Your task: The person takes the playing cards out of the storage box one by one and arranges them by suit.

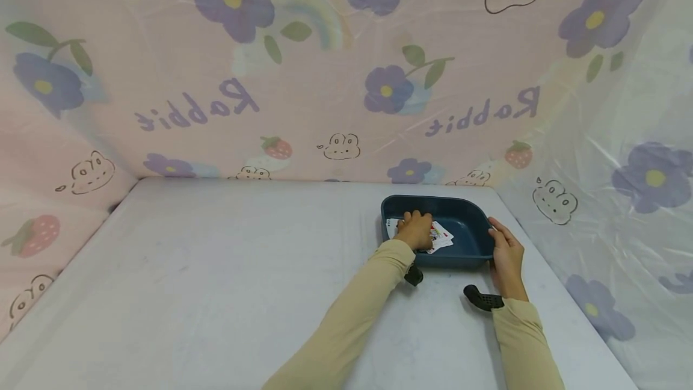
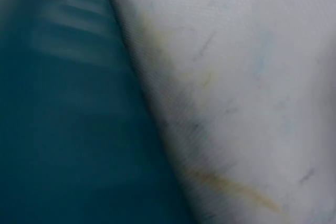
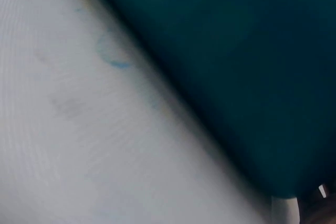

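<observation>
In the head view a dark blue plastic bin (image 1: 465,262) stands at the right of the white table. Several playing cards (image 1: 441,238) lie loosely spread inside it, toward its left end. My left hand (image 1: 415,230) reaches over the near wall and down onto the cards, fingers bent. Its fingertips are hidden, and I cannot tell whether they hold a card. At the bin's right end my right hand (image 1: 508,254) holds the rim and wall. Both wrist views show mostly the bin's outer wall (image 2: 79,108) close up; a bit of fingers (image 3: 317,203) shows in the right one.
The white table (image 1: 189,275) stretches far to the left. Printed fabric (image 1: 303,89) hangs behind it and along both sides, close beyond the right hand. A black wrist-worn device (image 1: 482,298) juts from the right wrist, another (image 1: 414,275) from the left.
</observation>
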{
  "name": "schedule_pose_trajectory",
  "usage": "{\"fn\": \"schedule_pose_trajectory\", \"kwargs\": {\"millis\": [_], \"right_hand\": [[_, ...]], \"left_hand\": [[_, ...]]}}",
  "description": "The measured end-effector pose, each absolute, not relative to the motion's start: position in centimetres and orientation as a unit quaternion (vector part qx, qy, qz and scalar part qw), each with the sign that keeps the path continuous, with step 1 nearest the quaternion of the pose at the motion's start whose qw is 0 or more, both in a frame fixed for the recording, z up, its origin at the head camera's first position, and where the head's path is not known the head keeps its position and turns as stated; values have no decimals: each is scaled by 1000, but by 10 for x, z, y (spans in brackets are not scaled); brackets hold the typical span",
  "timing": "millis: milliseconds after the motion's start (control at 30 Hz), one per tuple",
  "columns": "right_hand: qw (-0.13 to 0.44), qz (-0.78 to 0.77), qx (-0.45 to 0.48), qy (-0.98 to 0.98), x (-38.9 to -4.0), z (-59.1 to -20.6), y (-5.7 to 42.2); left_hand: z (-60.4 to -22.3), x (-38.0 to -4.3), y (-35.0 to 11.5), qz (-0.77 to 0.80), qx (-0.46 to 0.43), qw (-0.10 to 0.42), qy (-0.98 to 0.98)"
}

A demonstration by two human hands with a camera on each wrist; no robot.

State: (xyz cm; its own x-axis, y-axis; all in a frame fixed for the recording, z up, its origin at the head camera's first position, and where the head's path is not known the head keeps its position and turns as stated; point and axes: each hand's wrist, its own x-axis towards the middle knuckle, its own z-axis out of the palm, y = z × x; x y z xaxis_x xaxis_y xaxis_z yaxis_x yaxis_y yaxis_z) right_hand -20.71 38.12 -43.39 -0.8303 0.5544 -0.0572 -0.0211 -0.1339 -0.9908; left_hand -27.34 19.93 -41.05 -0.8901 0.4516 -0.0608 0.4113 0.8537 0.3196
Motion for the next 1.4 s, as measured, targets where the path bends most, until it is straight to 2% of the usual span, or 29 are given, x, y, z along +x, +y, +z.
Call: {"fn": "schedule_pose_trajectory", "kwargs": {"millis": [333, 1000, 1400], "right_hand": [[206, 716, -217, -631, -208, -435, 381], [205, 724, -220, -621, -208, -434, 381], [217, 726, -213, -616, -209, -435, 381]], "left_hand": [[-407, -268, 199, 136, 172, 56, 974], [-408, -272, 198, 186, 210, 28, 960], [-410, -277, 197, 259, 274, -2, 926]]}}
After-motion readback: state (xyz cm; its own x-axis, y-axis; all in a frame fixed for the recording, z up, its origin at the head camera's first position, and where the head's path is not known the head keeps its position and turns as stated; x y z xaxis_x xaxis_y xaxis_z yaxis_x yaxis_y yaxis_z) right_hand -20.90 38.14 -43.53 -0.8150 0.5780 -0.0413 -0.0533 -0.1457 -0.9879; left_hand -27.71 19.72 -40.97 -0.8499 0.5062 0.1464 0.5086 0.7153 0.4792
